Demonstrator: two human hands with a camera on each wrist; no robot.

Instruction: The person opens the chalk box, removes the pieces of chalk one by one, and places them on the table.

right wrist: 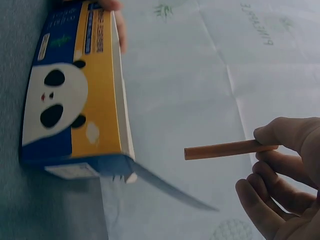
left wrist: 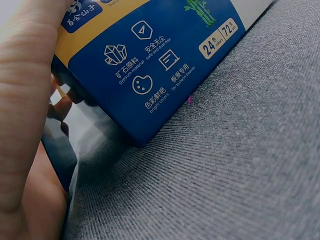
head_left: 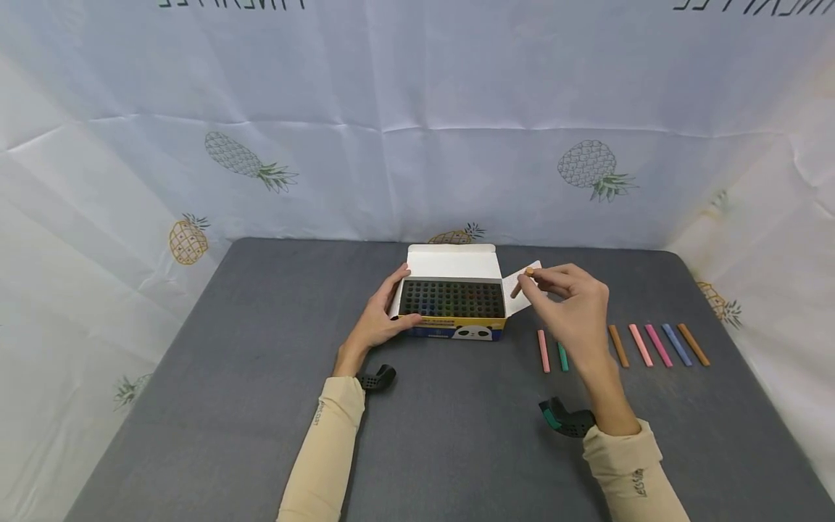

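Note:
An open chalk box, blue and yellow with a panda face on its front, stands on the table, its lid raised at the back. Round chalk ends fill the dark inside in rows. My left hand grips the box's left end, thumb along the front and fingers behind the left edge. To the right of the box, above the side flap, my right hand pinches an orange-brown chalk stick between thumb and index finger. In the right wrist view the stick's free end points at the box, apart from it.
Several chalk sticks lie in a row on the grey table to the right: a light pink stick, a green stick partly behind the right hand, then brown, pink, magenta, a blue stick and brown. A pineapple-print cloth hangs behind.

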